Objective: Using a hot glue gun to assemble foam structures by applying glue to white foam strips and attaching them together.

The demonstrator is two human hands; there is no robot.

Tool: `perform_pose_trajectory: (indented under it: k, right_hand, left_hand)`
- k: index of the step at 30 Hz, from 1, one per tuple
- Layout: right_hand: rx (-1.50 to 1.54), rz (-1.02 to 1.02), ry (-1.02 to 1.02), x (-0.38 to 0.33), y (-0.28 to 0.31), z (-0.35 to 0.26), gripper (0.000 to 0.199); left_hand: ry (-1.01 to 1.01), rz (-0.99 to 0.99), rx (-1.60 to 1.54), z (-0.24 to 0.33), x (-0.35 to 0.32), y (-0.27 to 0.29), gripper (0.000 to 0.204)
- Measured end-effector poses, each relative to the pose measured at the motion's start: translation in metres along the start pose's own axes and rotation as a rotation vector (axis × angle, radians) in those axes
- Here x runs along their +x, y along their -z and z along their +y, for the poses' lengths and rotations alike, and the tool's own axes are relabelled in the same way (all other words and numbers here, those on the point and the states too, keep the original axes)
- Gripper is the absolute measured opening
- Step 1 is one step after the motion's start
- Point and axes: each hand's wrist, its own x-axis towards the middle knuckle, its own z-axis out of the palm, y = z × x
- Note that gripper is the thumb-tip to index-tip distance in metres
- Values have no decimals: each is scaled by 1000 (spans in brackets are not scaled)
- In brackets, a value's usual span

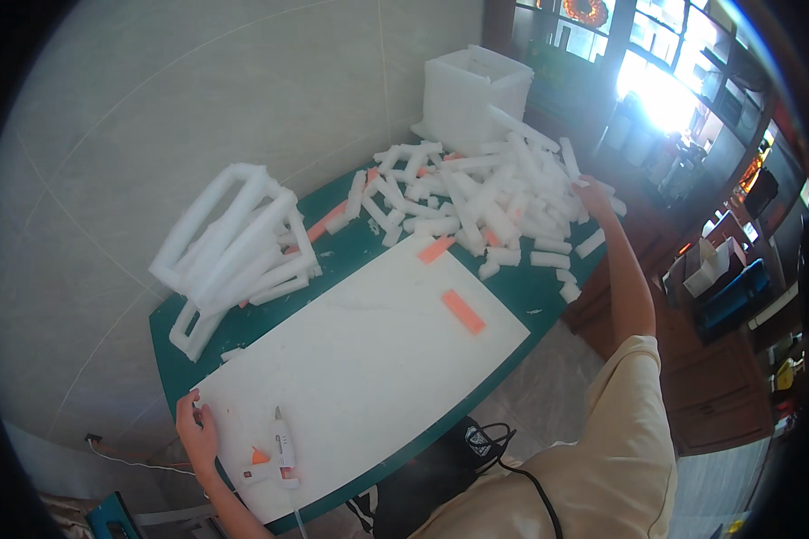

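Note:
At the pile's right edge, my right hand reaches far out, its fingers closed on a white foam strip that they partly hide. The pile of loose white foam strips covers the far end of the green tabletop. My left hand rests by the near left corner of a large white board, fingers apart and holding nothing. Close to it, a white glue gun with an orange trigger lies on the board. Two orange foam strips, one nearer the middle and one at the far edge, lie on the board too.
Stacked white foam frames lean near the wall on the left. A tall white foam box stands behind the pile. Wooden cabinets and cluttered shelves line the right. A black cable hangs over my shirt.

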Motion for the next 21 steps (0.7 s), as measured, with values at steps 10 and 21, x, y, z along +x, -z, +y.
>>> perform_pose_trajectory:
  k: [10, 21]
  right_hand:
    - [550, -168, -215, -2, 3, 8, 36]
    - [-19, 348, 191, -1, 11, -46, 27]
  left_hand:
    - [-12, 25, -1, -2, -1, 2, 30]
    - [-37, 37, 36, -16, -4, 5, 32]
